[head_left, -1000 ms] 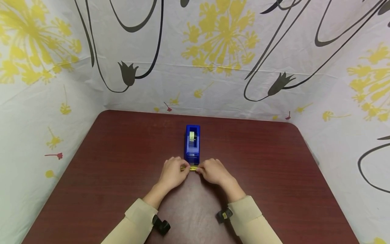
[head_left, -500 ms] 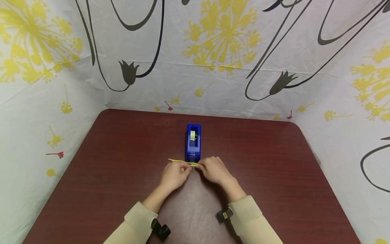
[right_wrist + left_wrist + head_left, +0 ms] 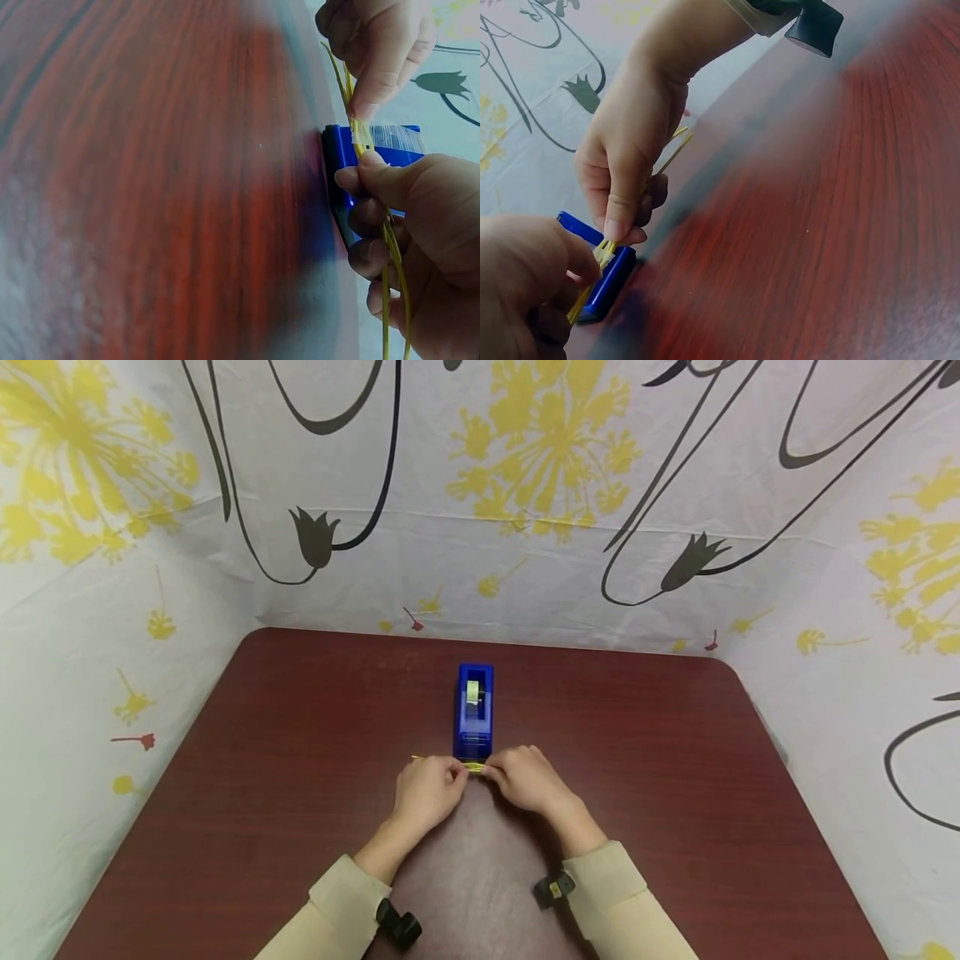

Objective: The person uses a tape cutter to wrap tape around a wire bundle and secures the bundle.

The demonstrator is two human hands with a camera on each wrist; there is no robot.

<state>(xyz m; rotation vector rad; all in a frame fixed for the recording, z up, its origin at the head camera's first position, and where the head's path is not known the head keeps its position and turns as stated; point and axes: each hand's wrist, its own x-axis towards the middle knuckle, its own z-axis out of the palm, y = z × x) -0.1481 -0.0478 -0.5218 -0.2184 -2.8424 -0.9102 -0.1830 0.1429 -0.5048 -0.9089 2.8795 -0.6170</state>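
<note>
A bundle of thin yellow strands, like wires, runs sideways between the hands, just in front of the blue tape dispenser. My left hand pinches the bundle on one side, and a loose end pokes out past its knuckles. On the other side, thumb and fingers of my right hand pinch it. Between the fingertips, in the right wrist view, a piece of clear tape lies on the strands. Loose strands trail out below the right fingers there. How far the tape goes round is hidden.
The tape dispenser holds a roll of tape and stands lengthwise on the dark red wooden table. A white patterned cloth hangs behind and at both sides. Black cameras are strapped at both sleeve cuffs.
The strand end sticking out past my left hand came into sight half a second ago and now shows less. Both hands keep pinching the bundle and have barely moved.
</note>
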